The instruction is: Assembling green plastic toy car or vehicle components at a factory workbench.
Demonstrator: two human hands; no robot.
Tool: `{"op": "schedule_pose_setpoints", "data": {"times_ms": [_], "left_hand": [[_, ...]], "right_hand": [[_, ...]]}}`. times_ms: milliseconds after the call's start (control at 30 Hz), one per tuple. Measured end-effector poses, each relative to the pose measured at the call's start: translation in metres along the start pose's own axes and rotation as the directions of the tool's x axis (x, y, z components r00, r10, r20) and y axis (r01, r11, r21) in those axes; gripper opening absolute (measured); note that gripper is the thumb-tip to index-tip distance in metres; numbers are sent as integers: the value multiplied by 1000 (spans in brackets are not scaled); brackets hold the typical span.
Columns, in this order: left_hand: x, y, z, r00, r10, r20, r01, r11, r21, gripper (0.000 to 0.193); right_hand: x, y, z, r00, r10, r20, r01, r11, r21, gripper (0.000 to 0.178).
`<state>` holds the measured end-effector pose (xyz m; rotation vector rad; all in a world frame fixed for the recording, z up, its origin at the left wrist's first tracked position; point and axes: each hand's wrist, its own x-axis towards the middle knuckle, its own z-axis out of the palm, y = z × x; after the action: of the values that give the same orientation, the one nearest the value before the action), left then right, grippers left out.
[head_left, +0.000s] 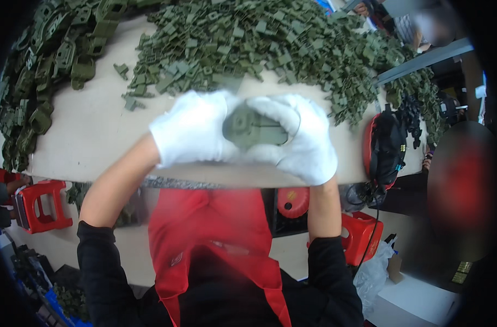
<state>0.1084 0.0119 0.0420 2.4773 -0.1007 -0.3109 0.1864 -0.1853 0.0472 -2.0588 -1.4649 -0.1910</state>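
Observation:
Both of my hands wear white gloves and meet above the near part of the pale table (90,136). Between them is a green moulded plastic part (251,128), blocky, with a round feature on its face. My right hand (311,141) wraps its fingers and thumb around the part's right side. From the left, my left hand (191,128) closes against the other side, its fingertips blurred and partly hidden. Just beyond my hands, a wide heap of small green plastic pieces (221,49) spreads over the table.
Larger green plastic parts (58,60) are piled along the table's left side. To the right lies a black-and-red bag-like object (387,147) with a cable. A metal bar (423,61) crosses the far right. Red stools (44,204) stand below; a blurred person (461,185) is at right.

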Motion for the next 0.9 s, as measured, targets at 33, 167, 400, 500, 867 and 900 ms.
{"op": "schedule_pose_setpoints", "data": {"times_ms": [33, 167, 400, 500, 867, 900], "left_hand": [[4, -4, 16, 996, 25, -87, -23, 999, 22, 76], [-1, 6, 41, 974, 50, -221, -46, 999, 25, 71], [11, 8, 55, 969, 54, -242, -71, 995, -64, 63], [13, 8, 53, 973, 81, -214, -99, 992, -73, 62], [6, 14, 24, 992, 127, 16, -116, 944, -310, 61], [5, 16, 21, 992, 109, 58, -84, 940, -332, 61]], "right_hand": [[-6, 6, 3, 998, 55, -9, -54, 995, 89, 62], [-40, 36, 14, 980, 198, -35, -158, 863, 480, 72], [-41, 46, 19, 986, 126, -105, -44, 820, 570, 63], [-42, 42, 20, 982, 162, -96, -74, 801, 594, 59], [-32, 23, 4, 990, 59, -127, 1, 905, 424, 61], [-32, 22, 2, 990, 63, -130, -2, 905, 425, 61]]}}
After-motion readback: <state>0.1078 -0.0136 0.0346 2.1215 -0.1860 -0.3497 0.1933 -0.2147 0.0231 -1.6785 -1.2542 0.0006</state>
